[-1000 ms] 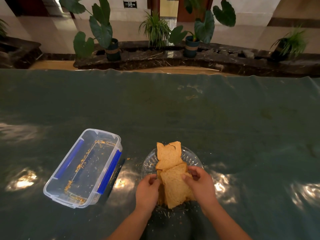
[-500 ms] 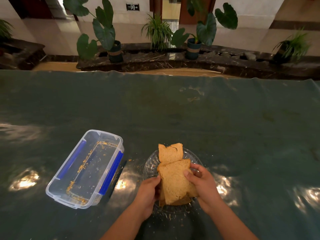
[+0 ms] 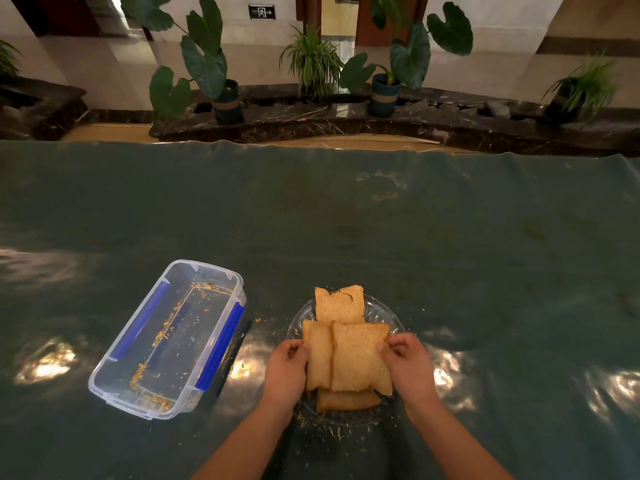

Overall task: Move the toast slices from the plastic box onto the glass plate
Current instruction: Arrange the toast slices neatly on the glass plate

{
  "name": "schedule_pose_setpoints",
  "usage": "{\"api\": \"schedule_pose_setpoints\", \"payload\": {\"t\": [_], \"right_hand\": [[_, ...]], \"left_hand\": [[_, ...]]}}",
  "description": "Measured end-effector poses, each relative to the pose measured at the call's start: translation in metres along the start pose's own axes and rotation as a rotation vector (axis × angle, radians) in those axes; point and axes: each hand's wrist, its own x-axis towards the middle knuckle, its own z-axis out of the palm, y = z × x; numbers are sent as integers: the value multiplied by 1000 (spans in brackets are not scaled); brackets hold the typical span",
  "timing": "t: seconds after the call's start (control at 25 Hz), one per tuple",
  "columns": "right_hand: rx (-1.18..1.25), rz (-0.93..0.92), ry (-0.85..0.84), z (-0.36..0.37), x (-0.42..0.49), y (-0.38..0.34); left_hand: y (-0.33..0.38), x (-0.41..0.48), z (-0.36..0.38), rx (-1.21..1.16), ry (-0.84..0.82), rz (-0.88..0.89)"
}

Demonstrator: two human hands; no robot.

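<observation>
My left hand (image 3: 285,370): fingers curled on the left edge of the toast slices (image 3: 346,358), gripping the narrow slice on that side.
My right hand (image 3: 408,362): fingertips pinching the right edge of the top slice (image 3: 358,358).
Toast slices: piled on the glass plate (image 3: 384,311), overlapping; one slice (image 3: 339,304) lies at the far side with a torn top edge, another (image 3: 346,400) peeks out at the near side under the ones I hold.
Glass plate: on the bench (image 3: 450,237), straight in front of me, crumbs scattered around its near rim.
Plastic box (image 3: 169,337): clear with blue clips, to the left of the plate and apart from it, lid off; only crumbs (image 3: 162,336) lie along its floor.
Bench: covered with a dark green sheet, shiny with light patches.
Beyond the bench: potted plants (image 3: 207,64) on a dark stone ledge.
</observation>
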Motion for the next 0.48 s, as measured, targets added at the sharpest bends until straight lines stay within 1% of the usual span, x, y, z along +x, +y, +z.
{"api": "schedule_pose_setpoints", "payload": {"t": [0.08,0.16,0.28,0.36,0.48], "right_hand": [[34,67,-8,-5,5,1],[5,98,-64,-7,8,0],[-50,46,-60,-9,14,-7],[-43,34,-36,-10,21,-11],[-115,43,-4,-14,30,-9]], "left_hand": [[0,3,-2,5,54,-15],[0,6,-3,55,39,0],[2,9,-4,87,38,2],[3,11,-3,80,78,14],[5,14,-3,52,139,41]]}}
